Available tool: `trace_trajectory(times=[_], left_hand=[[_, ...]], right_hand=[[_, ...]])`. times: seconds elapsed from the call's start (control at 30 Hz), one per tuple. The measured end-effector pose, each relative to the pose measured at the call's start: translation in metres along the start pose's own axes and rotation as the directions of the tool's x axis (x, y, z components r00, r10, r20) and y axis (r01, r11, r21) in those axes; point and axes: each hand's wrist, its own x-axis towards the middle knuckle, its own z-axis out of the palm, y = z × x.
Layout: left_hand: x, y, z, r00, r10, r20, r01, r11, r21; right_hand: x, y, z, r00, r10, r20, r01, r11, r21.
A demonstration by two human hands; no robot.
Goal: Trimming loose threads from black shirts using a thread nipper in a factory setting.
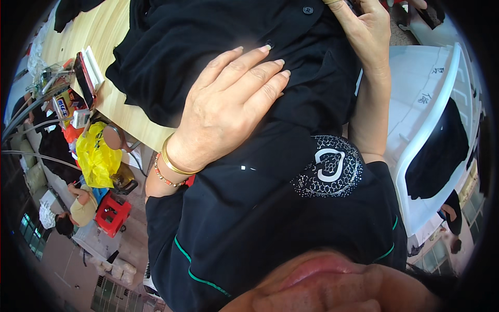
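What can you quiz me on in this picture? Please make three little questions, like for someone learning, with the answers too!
1. Is the gold bangle worn on the left or the right?
2. True or false: the plastic bag is yellow.
3. What does the left hand lie on?
A) a red stool
B) black cloth
C) a white tub

Key:
1. The left.
2. True.
3. B.
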Motion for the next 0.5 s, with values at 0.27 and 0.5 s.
trace_trajectory(times=[0.27, 0.5], left_hand=[[0.023, -0.022, -0.029, 0.906, -0.36, 0.222, 0.349, 0.933, 0.086], [0.09, -0.053, -0.102, 0.766, -0.435, 0.473, 0.618, 0.702, -0.354]], right_hand=[[-0.01, 0.012, -0.022, 0.977, -0.194, -0.09, 0.171, 0.962, -0.213], [-0.031, 0.035, -0.074, 0.959, -0.102, -0.263, 0.056, 0.983, -0.178]])
